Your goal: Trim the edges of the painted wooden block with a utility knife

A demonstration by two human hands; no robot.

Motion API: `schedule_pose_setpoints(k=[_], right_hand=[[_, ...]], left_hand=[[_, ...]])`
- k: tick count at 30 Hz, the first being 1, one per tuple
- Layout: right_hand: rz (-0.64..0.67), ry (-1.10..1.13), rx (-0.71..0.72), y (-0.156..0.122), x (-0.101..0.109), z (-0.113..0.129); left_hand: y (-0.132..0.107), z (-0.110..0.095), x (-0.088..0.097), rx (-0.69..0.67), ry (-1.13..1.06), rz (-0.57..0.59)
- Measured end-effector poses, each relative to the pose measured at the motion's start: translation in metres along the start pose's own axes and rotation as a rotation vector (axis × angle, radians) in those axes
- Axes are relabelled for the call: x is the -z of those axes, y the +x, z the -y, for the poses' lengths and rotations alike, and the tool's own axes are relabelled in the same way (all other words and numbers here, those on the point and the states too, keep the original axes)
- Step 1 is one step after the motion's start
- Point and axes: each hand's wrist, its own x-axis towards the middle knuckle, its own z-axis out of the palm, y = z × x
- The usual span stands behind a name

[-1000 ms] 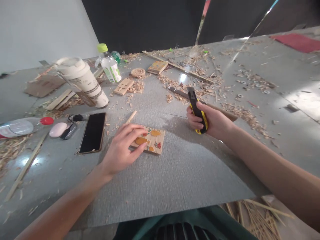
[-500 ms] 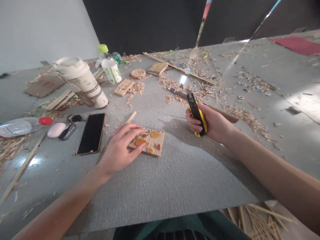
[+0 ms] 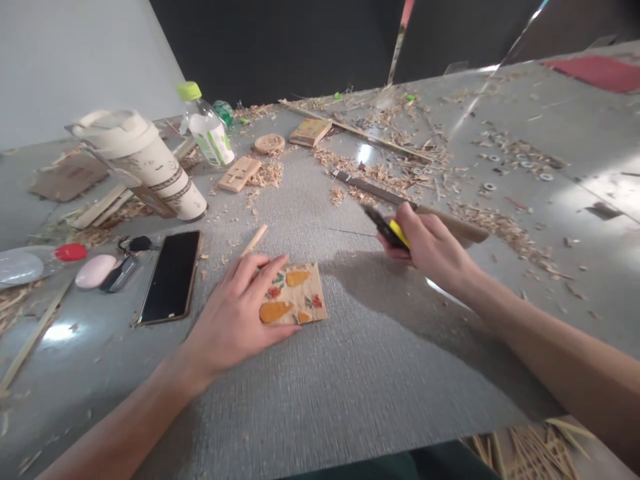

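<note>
The left hand (image 3: 235,320) lies flat on the desk (image 3: 350,360), fingers (image 3: 273,267) spread and pressing the left part of a small wooden tile (image 3: 296,303) painted with orange, red and green shapes. The tile rests flat on the grey mat near the middle of the desk. The right hand (image 3: 433,247) is well to the right of the tile, its fingers clamped around a yellow-and-black knife (image 3: 387,230) whose dark tip points left, low over the mat. A phone (image 3: 170,277) lies face up just left of the left hand. Behind it a cup (image 3: 145,167) and a bottle (image 3: 205,127) stand among shavings (image 3: 273,175). A thin stick (image 3: 253,240) lies just beyond the tile.
</note>
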Motion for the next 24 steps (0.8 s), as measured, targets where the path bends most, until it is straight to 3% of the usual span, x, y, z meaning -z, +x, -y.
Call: schedule_pose_setpoints(k=[3, 7, 14, 24], right_hand=[[-0.056, -0.385, 0.200, -0.012, -0.005, 0.009], [0.005, -0.554, 0.373, -0.019, -0.010, 0.017], [0.123, -0.594, 0.329, -0.022, -0.016, 0.016], [0.121, -0.574, 0.275, -0.029, -0.023, 0.015]], left_hand=[[-0.004, -0.006, 0.005, -0.037, 0.075, -0.103], [-0.006, -0.012, 0.006, -0.080, 0.132, -0.146], [-0.004, -0.016, 0.006, -0.132, 0.191, -0.135], [-0.004, -0.021, 0.008, -0.146, 0.241, -0.147]])
